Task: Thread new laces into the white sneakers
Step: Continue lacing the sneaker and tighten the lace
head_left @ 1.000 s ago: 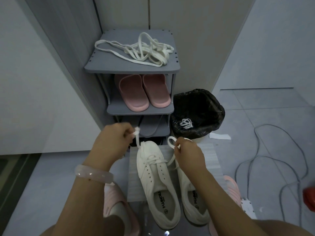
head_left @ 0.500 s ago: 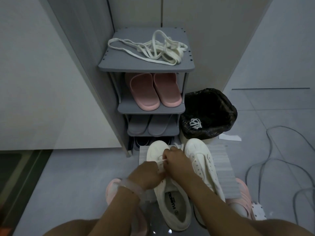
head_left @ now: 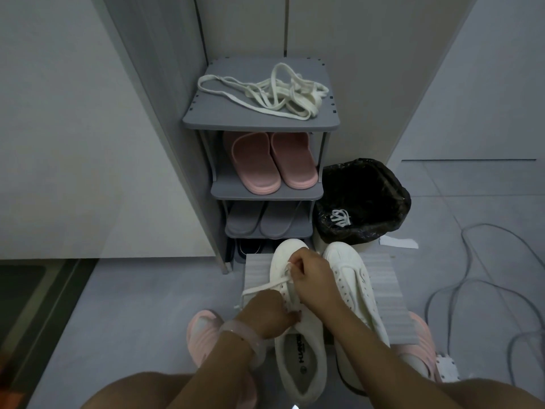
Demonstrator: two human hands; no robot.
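head cam | 1 view | faces forward-down | close above hands point(head_left: 295, 296)

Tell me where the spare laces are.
In the head view, the spare laces lie tangled on the top shelf of the grey shoe rack, above the pink slippers.

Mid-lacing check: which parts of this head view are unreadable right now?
- Eyelets of the left sneaker: covered by the right hand and left hand.
- Lace ends: lost inside both grips.
- Right sneaker heel: behind the right forearm.
- Rack's bottom shelf: dark, blocked by the sneaker toe.
- Item in the black bin: too small to identify.
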